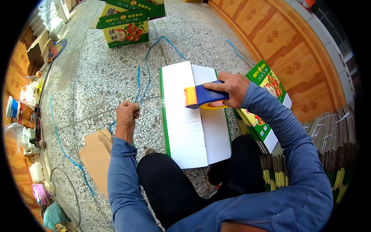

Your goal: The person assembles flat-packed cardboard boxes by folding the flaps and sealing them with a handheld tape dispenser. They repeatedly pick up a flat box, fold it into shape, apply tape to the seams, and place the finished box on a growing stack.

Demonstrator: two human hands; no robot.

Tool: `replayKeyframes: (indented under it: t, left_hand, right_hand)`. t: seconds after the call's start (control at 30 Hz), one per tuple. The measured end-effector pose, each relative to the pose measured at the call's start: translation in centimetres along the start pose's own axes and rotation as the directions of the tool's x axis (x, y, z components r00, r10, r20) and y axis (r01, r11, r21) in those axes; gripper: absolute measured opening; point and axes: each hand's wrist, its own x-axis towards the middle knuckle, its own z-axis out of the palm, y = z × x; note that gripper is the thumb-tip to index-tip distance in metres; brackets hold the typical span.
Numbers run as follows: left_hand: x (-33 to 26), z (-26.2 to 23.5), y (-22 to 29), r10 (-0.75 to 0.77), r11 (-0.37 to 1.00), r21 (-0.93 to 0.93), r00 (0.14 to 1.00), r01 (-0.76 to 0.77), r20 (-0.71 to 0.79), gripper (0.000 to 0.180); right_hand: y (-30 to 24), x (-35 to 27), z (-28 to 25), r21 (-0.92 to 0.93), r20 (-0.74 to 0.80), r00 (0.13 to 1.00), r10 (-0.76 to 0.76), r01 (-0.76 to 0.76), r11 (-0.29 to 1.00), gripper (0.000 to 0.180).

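Observation:
A cardboard box (181, 127) with white flaps and green side edges lies between my knees, its two flaps meeting along a lengthwise seam. My right hand (234, 89) grips a blue tape dispenser (210, 94) with an orange front, held over the seam toward the box's far half. A yellow-edged tape roll (216, 104) sits in it. Left of the box, my left hand (127, 115) is closed in a pinch. A faint strip of clear tape (152, 103) runs from these fingers toward the dispenser.
Printed green-and-yellow boxes (127, 33) stand on the speckled floor ahead. Flattened cartons (270, 87) lean at my right, above a bundled stack (328, 143). Brown cardboard (96, 158) lies at my left. Blue strapping (63, 149) trails over the floor.

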Motion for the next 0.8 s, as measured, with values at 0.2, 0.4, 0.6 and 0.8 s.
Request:
replayKeyframes:
  t: [0.2,0.4,0.6,0.8]
  left_hand:
    - [0.9,-2.0,-2.3,0.063,0.997,0.034,0.997,-0.064,0.041,0.016]
    - [1.1,-2.3,-7.4,0.016,0.994,0.109,0.998,-0.023,0.063,0.013]
    - [1.5,1.4,-10.1,-0.083,0.956,0.289,0.993,0.054,0.09,0.015]
    - [2.2,-0.3,-15.7,-0.08,0.466,0.885,0.996,0.007,0.034,0.022]
  right_hand:
    - [-0.4,1.3,1.4,-0.088,-0.017,0.996,-0.088,0.086,0.992,0.065]
    - [-0.4,2.0,2.5,-0.093,-0.028,0.992,-0.124,0.121,0.988,0.062]
    - [0.2,1.7,2.9,-0.059,-0.072,0.99,-0.124,0.12,0.991,0.062]
    - [0.1,2.1,3.1,-0.087,-0.03,0.996,-0.081,0.078,0.993,0.057]
